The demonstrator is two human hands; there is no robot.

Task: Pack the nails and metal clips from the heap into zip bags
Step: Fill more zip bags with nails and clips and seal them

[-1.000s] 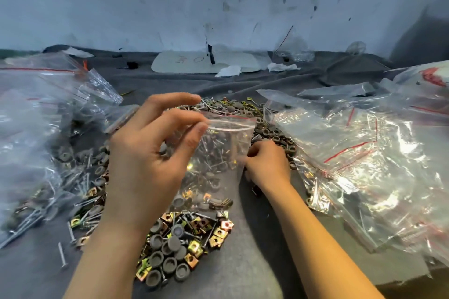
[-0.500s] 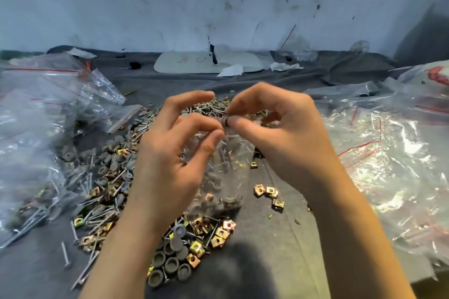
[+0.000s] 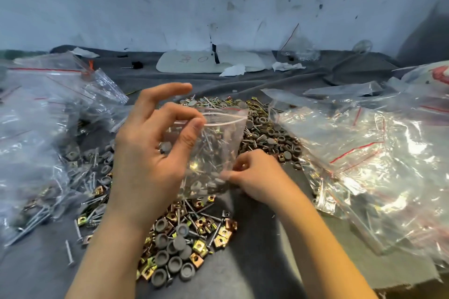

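Observation:
My left hand pinches the top edge of a small clear zip bag between thumb and middle finger and holds it up with its mouth open. Nails and grey caps lie in the bag's bottom. My right hand is down on the grey cloth beside the bag's lower right corner, fingers curled as if pinching small pieces; what they hold is hidden. The heap of nails, brass-coloured square clips and grey round caps spreads under and behind both hands.
Piles of clear zip bags with red seal lines lie at the left and at the right. A white flat panel and paper scraps lie at the back by the wall. Loose nails lie front left.
My right hand has dropped from the bag's mouth down to the cloth beside the heap. The bag's mouth, pinched between both hands before, now hangs open from my left hand alone.

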